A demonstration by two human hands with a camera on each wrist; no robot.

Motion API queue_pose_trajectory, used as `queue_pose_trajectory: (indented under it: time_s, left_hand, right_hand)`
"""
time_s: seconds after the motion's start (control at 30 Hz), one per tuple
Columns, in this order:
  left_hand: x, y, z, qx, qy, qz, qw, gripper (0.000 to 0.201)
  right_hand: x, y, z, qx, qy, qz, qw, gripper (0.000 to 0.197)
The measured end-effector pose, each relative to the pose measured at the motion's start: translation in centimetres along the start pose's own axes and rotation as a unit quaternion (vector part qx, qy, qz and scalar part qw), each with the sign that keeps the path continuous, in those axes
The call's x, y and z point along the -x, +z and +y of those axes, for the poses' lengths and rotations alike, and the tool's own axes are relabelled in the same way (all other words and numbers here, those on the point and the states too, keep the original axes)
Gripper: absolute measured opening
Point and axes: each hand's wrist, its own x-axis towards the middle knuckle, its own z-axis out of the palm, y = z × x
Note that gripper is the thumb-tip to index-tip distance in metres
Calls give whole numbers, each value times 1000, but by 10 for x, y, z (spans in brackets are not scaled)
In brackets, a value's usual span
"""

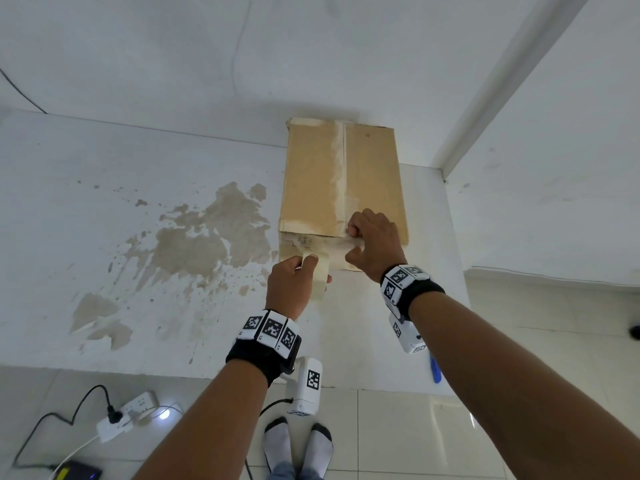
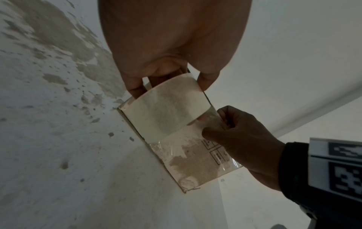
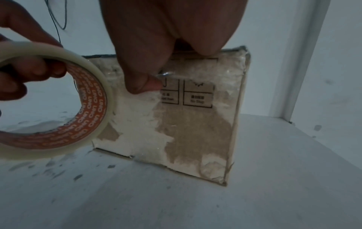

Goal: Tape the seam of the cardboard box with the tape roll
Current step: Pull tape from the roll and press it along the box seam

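Observation:
A worn cardboard box (image 1: 311,174) lies on the white table (image 1: 121,161), its top seam (image 1: 343,161) running away from me. My left hand (image 1: 301,271) grips the clear tape roll (image 1: 321,275) just in front of the box's near face. In the left wrist view the roll (image 2: 166,111) hangs from my fingers (image 2: 135,88) against the box (image 2: 194,167). My right hand (image 1: 360,242) pinches the free tape end at the box's near top edge. In the right wrist view its thumb (image 3: 145,86) presses the tape on the printed face of the box (image 3: 195,131), beside the roll (image 3: 92,100).
Brown stains (image 1: 207,237) mark the table left of the box. A blue object (image 1: 435,370) lies at the table's front edge on the right. A power strip (image 1: 128,414) with cables sits on the tiled floor at the left. White walls stand behind and right of the box.

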Motion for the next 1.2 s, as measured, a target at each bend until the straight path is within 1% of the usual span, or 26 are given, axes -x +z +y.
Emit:
queue_pose_trajectory:
  time_s: [0.07, 0.23, 0.33, 0.47, 0.53, 0.67, 0.73, 0.8, 0.93, 1.03, 1.13, 1.17, 1.2]
  left_hand:
    - [1, 2, 3, 0, 4, -5, 1000, 32]
    - [9, -1, 12, -1, 21, -14, 1000, 35]
    - [11, -10, 15, -1, 31, -3, 1000, 34]
    - [11, -20, 13, -10, 39, 15, 999, 31]
    - [13, -21, 13, -14, 43, 16, 999, 30]
    - [20, -18, 16, -5, 42, 12, 999, 28]
    - [22, -18, 16, -5, 45, 10, 999, 27]
    - [22, -19, 16, -4, 44, 10, 999, 27]
    - [21, -22, 17, 0, 41, 9, 999, 26]
    - [22, -24, 21, 0, 45, 2, 999, 29]
    - [23, -25, 32, 3, 56, -8, 998, 31]
    - [24, -24, 36, 11, 59, -14, 998, 28]
    - [26, -24, 41, 21, 62, -22, 998, 25]
  right_hand:
    - [0, -3, 1, -13, 1, -7, 1000, 35]
    - [5, 0, -4, -32, 25, 29, 999, 31]
    - [7, 0, -8, -38, 30, 33, 998, 31]
    - [3, -14, -5, -126, 46, 2, 991, 16]
    - [6, -17, -4, -148, 48, 6, 988, 12]
    - [6, -9, -15, -167, 95, 60, 980, 18]
    - [3, -7, -17, -159, 109, 72, 979, 23]
    - [3, -8, -15, -155, 93, 68, 981, 23]
    - [10, -16, -9, -154, 50, 26, 986, 12]
    - [9, -19, -10, -117, 32, 7, 993, 13]
    - [4, -23, -22, -77, 37, -4, 996, 9]
    - [1, -27, -28, -91, 50, -9, 995, 12]
    - [-2, -32, -35, -132, 69, -11, 989, 15]
